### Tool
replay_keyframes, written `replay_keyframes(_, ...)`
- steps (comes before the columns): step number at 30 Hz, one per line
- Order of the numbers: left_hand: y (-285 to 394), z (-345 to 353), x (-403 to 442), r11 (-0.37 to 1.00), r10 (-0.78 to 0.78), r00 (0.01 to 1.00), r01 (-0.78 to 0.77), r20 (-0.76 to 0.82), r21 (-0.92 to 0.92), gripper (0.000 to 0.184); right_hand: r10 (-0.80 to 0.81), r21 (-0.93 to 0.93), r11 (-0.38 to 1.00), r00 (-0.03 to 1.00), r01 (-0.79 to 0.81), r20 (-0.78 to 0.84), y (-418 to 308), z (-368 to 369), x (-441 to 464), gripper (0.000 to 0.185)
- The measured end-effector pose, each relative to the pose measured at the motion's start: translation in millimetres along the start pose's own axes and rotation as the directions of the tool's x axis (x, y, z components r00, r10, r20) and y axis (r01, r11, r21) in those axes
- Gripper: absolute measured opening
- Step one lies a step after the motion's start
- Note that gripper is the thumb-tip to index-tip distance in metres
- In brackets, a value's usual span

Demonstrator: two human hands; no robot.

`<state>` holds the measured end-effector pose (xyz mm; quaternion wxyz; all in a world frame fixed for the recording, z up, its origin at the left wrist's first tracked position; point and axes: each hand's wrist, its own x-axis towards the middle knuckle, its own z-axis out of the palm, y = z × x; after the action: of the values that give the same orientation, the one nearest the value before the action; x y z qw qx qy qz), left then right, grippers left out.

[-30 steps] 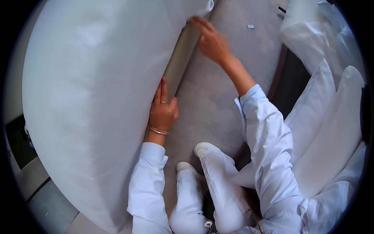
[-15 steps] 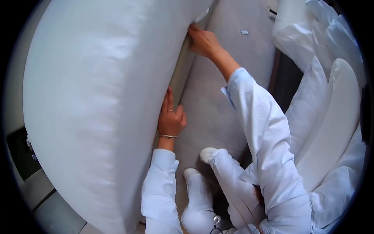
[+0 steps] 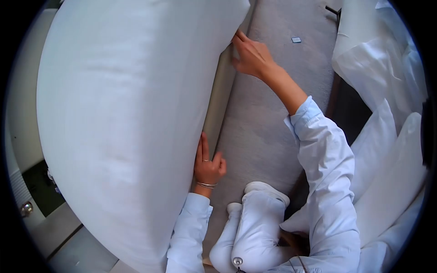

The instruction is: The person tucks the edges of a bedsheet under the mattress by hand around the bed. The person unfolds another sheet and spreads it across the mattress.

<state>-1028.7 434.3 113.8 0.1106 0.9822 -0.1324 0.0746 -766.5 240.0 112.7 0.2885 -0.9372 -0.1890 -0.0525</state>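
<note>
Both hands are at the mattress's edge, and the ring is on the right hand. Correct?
Not quite: the head view shows the ring on the left hand, not the right hand. Both are at the edge of the mattress.

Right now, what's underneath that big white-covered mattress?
A beige base shows along the edge of the mattress, by the left hand and right hand. Anything deeper underneath is covered.

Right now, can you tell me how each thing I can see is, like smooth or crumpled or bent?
White sheet: mostly smooth, with faint wrinkles.
Left hand: fingers pointing forward along the sheet's edge, thumb apart.
Right hand: bent, fingertips at the same edge, partly hidden.
Right sleeve: wrinkled, forearm bare beyond its cuff.
White bedding: crumpled.
Small card: lying on the grey floor.
</note>
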Motion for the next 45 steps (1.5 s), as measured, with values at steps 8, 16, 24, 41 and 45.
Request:
replay_keyframes(8, 0.0, -9.9, -1.6, 0.994, 0.063, 0.996, -0.057, -0.056, 0.095, 0.003, -0.04, 0.059, 0.998, 0.999, 0.038, 0.023, -2.7, -11.7, -6.1, 0.055)
replay_keyframes(16, -6.1, -8.5, -6.9, 0.996, -0.035, 0.997, 0.041, -0.075, 0.081, 0.005, -0.059, -0.149, 0.985, 0.974, 0.093, 0.217, -42.8, 6.4, 9.3, 0.044)
replay_keyframes(24, -11.3, -10.5, -6.0, 0.999, 0.0, 0.997, 0.004, -0.073, 0.054, 0.004, -0.068, -0.089, 0.992, 0.967, 0.093, 0.247, -22.3, 1.1, 2.0, 0.051)
replay_keyframes(41, -6.9, -5.1, -6.3, 0.998, -0.035, 0.993, 0.041, -0.114, 0.047, 0.006, -0.032, -0.223, 0.973, 0.989, 0.064, 0.142, 18.5, -22.3, 14.6, 0.065)
replay_keyframes(45, -10.0, 0.3, -8.0, 0.998, -0.003, 0.986, 0.015, -0.166, 0.068, 0.007, -0.247, -0.057, 0.969, 0.961, 0.241, -0.126, 29.5, -15.6, 25.2, 0.053)
